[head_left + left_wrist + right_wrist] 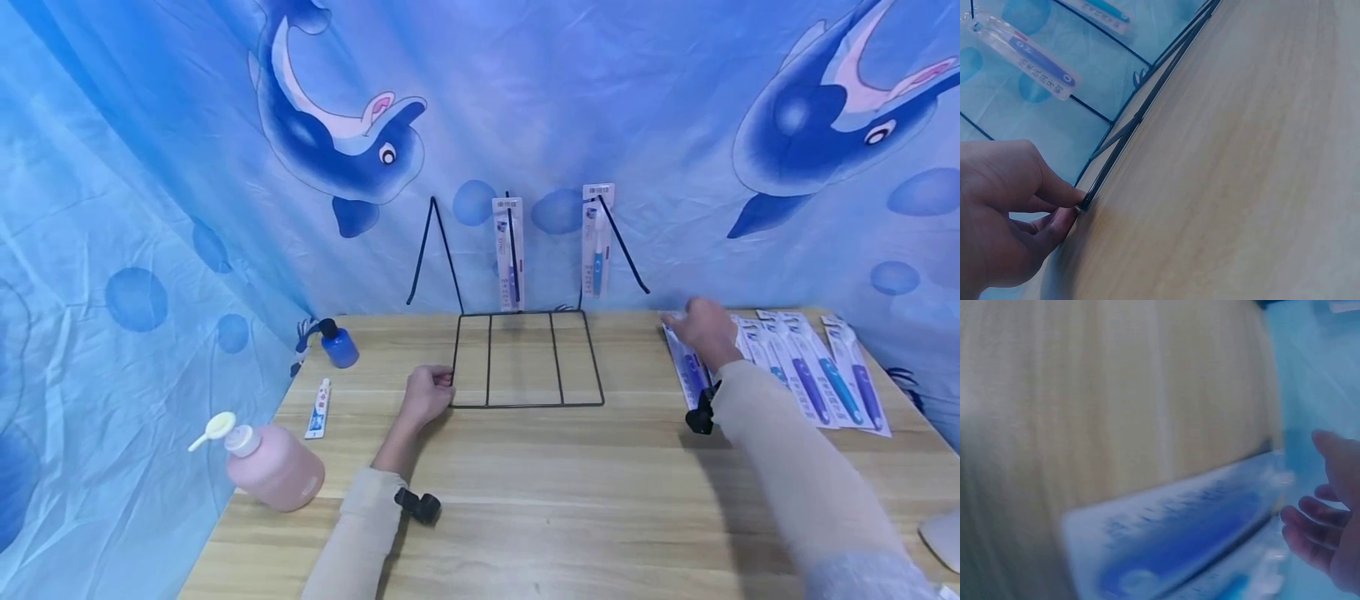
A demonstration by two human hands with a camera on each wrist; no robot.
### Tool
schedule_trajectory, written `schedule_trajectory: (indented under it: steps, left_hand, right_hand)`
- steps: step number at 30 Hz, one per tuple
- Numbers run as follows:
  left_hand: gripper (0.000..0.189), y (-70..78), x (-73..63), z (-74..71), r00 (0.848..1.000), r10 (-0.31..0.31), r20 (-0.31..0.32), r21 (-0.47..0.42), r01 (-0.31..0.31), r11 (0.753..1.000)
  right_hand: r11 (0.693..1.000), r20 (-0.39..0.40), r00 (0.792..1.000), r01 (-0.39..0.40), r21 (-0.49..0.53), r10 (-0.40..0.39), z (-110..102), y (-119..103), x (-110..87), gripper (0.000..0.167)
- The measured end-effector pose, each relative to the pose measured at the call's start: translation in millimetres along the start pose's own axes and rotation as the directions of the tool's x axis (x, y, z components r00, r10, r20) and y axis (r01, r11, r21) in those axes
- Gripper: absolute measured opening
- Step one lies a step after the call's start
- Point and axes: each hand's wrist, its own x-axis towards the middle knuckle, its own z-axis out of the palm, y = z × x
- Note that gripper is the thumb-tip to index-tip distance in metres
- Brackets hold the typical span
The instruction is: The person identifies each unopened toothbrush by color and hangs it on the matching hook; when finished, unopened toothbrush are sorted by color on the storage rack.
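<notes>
A black wire display rack [522,406] stands at the back of the wooden table. My left hand [429,393] pinches the rack's left base wire between thumb and fingers; the left wrist view shows this closely. On its hooks hang two packaged toothbrushes, a purple one [507,267] in the middle and a blue one [597,258] at the right. My right hand [703,332] is over the far end of a purple toothbrush pack [688,367]. In the right wrist view its fingers [1313,528] are spread apart with nothing between them. That view is blurred.
More toothbrush packs [813,367] lie overlapping at the right. To the left are a pink pump bottle [277,467], a toothpaste tube [318,408] and a blue bottle [341,346] with a black cap. A blue dolphin curtain [525,100] hangs behind. Part of a white object [943,537] shows at the right edge.
</notes>
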Motion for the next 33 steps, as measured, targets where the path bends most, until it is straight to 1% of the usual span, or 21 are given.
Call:
schedule_trajectory:
  steps: [2,7,11,14,19,22,25,28,31,33]
  left_hand:
    - [0.038,0.7,-0.2,0.5,1.000,-0.003,-0.001,-0.005,0.003,1.000]
    - [0.038,2.5,-0.9,2.8,1.000,-0.006,0.002,-0.012,0.007,1.000]
    - [0.038,3.7,-2.1,3.1,1.000,-0.008,0.006,-0.006,0.008,1.000]
    - [0.038,4.1,-2.7,1.8,1.000,-0.018,0.002,0.001,0.018,1.000]
    - [0.038,2.6,-2.6,-1.1,1.000,-0.025,-0.004,0.003,0.025,1.000]
    - [0.039,3.0,-2.5,-0.4,1.000,-0.024,-0.002,0.002,0.024,1.000]
    - [0.039,3.4,-2.4,-0.2,1.000,-0.021,-0.003,-0.001,0.021,1.000]
    - [0.039,2.6,-1.9,-0.1,1.000,-0.014,-0.008,0.002,0.014,1.000]
    - [0.039,1.7,-1.6,0.0,1.000,-0.016,-0.011,0.007,0.016,1.000]
    - [0.039,1.7,-1.9,0.1,1.000,-0.024,-0.005,0.000,0.024,1.000]
  right_hand:
    - [1.000,0.001,1.000,-0.017,0.004,0.017,7,4,-1.8,0.046]
    - [0.999,-0.014,0.999,-0.051,0.003,0.051,18,12,-5.7,0.038]
    - [0.997,-0.011,0.997,-0.080,-0.008,0.080,21,15,-7.5,0.034]
    - [0.997,-0.016,0.997,-0.076,0.000,0.076,19,14,-8.3,0.032]
    - [0.996,-0.066,0.996,-0.063,0.056,0.067,9,7,-8.4,0.033]
    - [0.995,-0.105,0.993,-0.037,0.090,0.047,-2,6,-9.7,0.032]
    - [0.995,-0.148,0.989,-0.006,0.096,0.020,-14,3,-11.0,0.032]
    - [0.994,-0.202,0.979,0.027,0.102,-0.005,-27,-1,-14.5,0.032]
    - [0.991,-0.257,0.965,0.071,0.112,-0.041,-39,-8,-20.8,0.032]
    - [0.986,-0.297,0.952,0.112,0.120,-0.072,-48,-14,-26.7,0.033]
